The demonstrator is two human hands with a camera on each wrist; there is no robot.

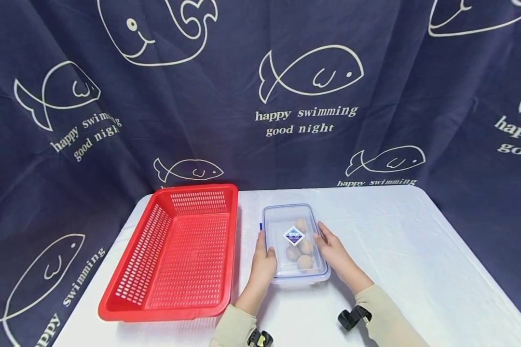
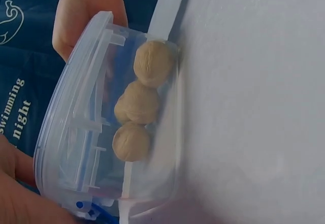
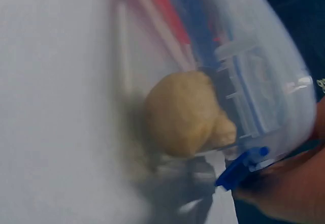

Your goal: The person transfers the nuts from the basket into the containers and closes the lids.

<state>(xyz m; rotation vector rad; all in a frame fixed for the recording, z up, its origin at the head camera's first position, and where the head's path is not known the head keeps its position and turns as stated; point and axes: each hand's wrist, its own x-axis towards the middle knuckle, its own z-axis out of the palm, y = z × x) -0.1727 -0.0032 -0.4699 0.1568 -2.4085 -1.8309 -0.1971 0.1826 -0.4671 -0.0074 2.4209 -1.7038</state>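
Observation:
A clear plastic food container (image 1: 278, 219) with a blue-edged lid and a diamond sticker stands between my two hands. Several walnuts (image 1: 305, 262) lie inside, mostly toward its right and near end. My left hand (image 1: 264, 264) grips the left side, its thumb over the lid's edge. On the opposite side my right hand (image 1: 336, 250) holds the rim. The left wrist view shows the walnuts (image 2: 153, 64) through the clear wall, on the container's floor. In the right wrist view a blue latch (image 3: 242, 169) sticks out beside the right hand's fingers.
A red perforated plastic basket (image 1: 233, 226) sits left of the container, with nothing inside. Both stand on a white-covered table (image 1: 417, 260). A dark blue curtain (image 1: 234, 120) with fish drawings hangs behind and at both sides.

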